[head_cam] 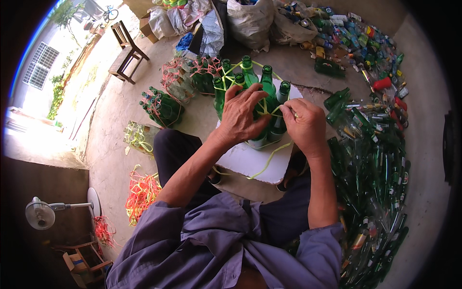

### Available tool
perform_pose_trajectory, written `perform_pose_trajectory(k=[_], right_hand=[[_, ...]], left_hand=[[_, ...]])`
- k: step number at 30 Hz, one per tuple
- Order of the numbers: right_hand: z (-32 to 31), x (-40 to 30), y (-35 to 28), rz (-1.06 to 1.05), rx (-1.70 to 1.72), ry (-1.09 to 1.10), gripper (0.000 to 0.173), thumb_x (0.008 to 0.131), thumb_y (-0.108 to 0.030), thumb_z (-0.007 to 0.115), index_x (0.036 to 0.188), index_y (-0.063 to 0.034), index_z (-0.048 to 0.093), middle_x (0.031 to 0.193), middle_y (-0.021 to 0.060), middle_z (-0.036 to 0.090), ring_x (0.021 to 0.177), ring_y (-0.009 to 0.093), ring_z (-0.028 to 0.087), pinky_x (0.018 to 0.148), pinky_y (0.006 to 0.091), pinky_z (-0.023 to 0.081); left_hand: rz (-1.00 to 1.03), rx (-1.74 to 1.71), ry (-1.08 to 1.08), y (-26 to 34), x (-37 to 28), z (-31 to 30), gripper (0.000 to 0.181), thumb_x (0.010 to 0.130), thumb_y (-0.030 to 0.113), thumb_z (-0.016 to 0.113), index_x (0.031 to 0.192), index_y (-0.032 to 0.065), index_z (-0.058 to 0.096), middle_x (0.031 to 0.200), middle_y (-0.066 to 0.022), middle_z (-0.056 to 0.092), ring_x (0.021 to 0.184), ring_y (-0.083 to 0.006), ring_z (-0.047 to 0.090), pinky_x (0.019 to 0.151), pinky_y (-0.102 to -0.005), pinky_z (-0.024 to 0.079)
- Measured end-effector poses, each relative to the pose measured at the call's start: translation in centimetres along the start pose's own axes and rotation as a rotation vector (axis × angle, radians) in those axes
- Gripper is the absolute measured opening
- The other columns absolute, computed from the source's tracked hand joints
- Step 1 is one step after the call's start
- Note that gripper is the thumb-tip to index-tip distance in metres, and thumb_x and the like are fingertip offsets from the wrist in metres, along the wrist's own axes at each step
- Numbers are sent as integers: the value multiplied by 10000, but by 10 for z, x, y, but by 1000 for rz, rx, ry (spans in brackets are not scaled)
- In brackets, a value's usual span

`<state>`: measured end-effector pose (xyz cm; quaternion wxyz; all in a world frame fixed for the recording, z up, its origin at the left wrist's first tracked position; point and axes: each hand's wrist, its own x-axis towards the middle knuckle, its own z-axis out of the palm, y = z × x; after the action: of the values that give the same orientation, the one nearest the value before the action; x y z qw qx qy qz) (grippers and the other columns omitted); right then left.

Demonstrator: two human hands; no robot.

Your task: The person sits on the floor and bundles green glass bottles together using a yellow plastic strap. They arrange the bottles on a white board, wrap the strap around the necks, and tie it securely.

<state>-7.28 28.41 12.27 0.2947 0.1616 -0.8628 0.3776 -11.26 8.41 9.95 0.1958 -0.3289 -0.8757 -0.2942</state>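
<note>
A cluster of green glass bottles (267, 81) stands upright on a white board (234, 159) between my knees. Yellow-green plastic strapping (265, 104) runs around and between the bottle necks. My left hand (245, 112) lies over the near side of the cluster, fingers spread and curved, its thumb by a crossing of the strapping. Whether it grips the strap is hidden. At the right side, my right hand (305, 124) pinches the strapping between thumb and fingertips. A loose strap end (269, 162) trails across the board below the bottles.
Tied bottle bundles (162, 106) stand to the left, near a tangle of red and yellow strapping (142, 195). Loose green bottles (375, 162) pile up along the right wall. White sacks (249, 21) stand at the back, a wooden chair (126, 54) back left, a fan (41, 215) lower left.
</note>
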Motion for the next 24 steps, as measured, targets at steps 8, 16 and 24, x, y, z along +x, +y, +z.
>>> perform_pose_trajectory(k=[8, 16, 24], right_hand=[[7, 30, 23, 190, 83, -178, 116, 779, -98, 776, 788, -1, 713, 724, 159, 679, 653, 302, 654, 620, 390, 502], [7, 24, 45, 388, 189, -351, 97, 844, -64, 739, 867, 28, 717, 735, 82, 698, 670, 101, 602, 659, 290, 490], [5, -2, 80, 451, 449, -293, 167, 899, -117, 720, 873, 47, 709, 675, -12, 619, 650, 52, 512, 584, 270, 431]], left_hand=[[-74, 25, 48, 11, 8, 6, 418, 713, 262, 778, 1081, 110, 649, 1182, -92, 658, 1099, -253, 632, 1046, -424, 317], [-73, 111, 37, 18, 15, 7, 228, 701, 235, 744, 902, 133, 716, 1084, -125, 616, 1015, -287, 628, 1050, -455, 293], [-51, 133, -11, 15, 12, 5, 260, 753, 267, 778, 974, 142, 725, 1163, -123, 616, 1116, -278, 600, 1047, -461, 296]])
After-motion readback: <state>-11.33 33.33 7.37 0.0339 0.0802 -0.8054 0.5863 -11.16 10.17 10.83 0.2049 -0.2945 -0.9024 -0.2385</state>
